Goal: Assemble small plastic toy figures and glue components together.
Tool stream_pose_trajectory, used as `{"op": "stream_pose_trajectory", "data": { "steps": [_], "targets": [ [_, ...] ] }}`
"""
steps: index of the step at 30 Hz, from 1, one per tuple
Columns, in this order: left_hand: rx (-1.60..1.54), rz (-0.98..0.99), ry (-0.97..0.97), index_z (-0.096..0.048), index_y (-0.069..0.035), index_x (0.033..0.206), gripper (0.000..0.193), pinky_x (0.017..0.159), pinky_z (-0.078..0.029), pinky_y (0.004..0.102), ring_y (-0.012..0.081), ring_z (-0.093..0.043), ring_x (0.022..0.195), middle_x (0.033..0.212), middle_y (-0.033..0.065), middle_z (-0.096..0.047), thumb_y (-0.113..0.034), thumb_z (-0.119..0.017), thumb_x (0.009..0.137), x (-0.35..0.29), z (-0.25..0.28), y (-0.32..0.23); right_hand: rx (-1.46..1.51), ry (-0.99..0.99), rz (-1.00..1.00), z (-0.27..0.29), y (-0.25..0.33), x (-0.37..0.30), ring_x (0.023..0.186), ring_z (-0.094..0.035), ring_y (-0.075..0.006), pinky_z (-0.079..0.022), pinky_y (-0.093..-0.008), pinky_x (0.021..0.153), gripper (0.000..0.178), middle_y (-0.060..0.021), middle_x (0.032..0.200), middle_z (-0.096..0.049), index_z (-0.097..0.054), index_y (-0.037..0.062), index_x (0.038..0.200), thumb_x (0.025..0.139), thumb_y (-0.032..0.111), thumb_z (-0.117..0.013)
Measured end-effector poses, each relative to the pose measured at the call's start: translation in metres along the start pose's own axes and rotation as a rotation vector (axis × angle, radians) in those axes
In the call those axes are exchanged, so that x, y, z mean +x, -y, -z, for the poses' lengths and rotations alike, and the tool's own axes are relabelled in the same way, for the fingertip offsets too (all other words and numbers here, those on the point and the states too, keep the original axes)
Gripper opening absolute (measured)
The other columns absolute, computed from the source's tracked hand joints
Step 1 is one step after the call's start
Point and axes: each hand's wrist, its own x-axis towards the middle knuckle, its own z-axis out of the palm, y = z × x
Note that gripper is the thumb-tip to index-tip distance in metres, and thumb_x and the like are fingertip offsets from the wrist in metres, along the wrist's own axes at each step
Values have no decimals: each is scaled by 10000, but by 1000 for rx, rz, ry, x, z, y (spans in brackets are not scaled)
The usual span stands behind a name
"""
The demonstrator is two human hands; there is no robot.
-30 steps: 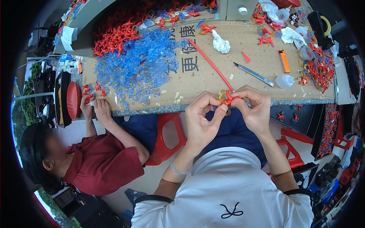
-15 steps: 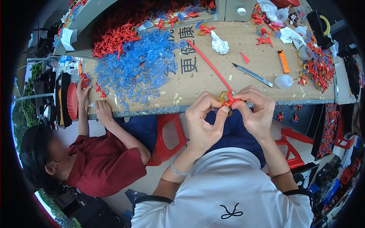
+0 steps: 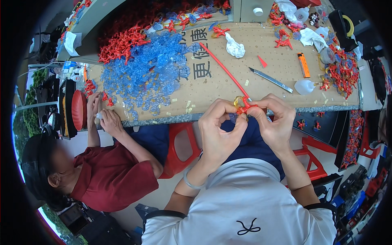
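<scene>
A small glossy red plastic figure (image 3: pixel 245 107) with a clear yellow loop and a bluish part is pinched between my two hands, just off the table's near edge. My left hand (image 3: pixel 221 127) grips its left side with thumb and fingers. On its right side, my right hand (image 3: pixel 276 121) pinches a red limb between thumb and forefinger. Fingertips hide part of the figure. Beyond it, a long thin red rod (image 3: pixel 223 68) lies slantwise on the table, its near end reaching close behind the figure. A craft knife (image 3: pixel 271 79) rests farther right.
Heaped on the left are clear blue pieces (image 3: pixel 147 69) and red figures (image 3: pixel 122 43). To the right lie an orange lighter (image 3: pixel 304 65), a white squeeze bottle (image 3: pixel 304 87) and more red figures (image 3: pixel 343 73). A crumpled tissue (image 3: pixel 234 45) sits farther back. A co-worker (image 3: pixel 110 175) sits at left.
The figure has turned slightly in my fingers, and its yellow loop shows more clearly above. At left, the co-worker's hands have come closer together around a small whitish item.
</scene>
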Motion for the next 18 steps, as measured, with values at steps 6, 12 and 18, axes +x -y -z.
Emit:
{"op": "stream_pose_trajectory", "data": {
  "steps": [6,12,18],
  "targets": [
    [20,-2,2,-557,37,748,101,548,-398,204,63,-480,641,740,50,-553,53,-649,710,-1,3,2,51,25,-30,0,-3,0,552,-572,-135,-429,-245,512,69,-85,662,-631,-709,6,768,703,10,-732],
    [110,-33,107,-546,64,773,111,679,-499,233,108,-582,753,832,81,-555,140,-615,731,-1,10,0,209,52,10,1,-14,-1,580,-531,-129,-408,-244,534,101,-75,651,-610,-712,-1,795,700,12,-744],
    [144,-96,90,-532,63,752,130,692,-454,219,93,-530,752,808,70,-529,137,-620,692,-1,9,-5,227,50,123,3,-16,2,577,-517,-134,-399,-251,534,165,-71,641,-596,-703,-23,800,653,6,-772]
  ]
}}
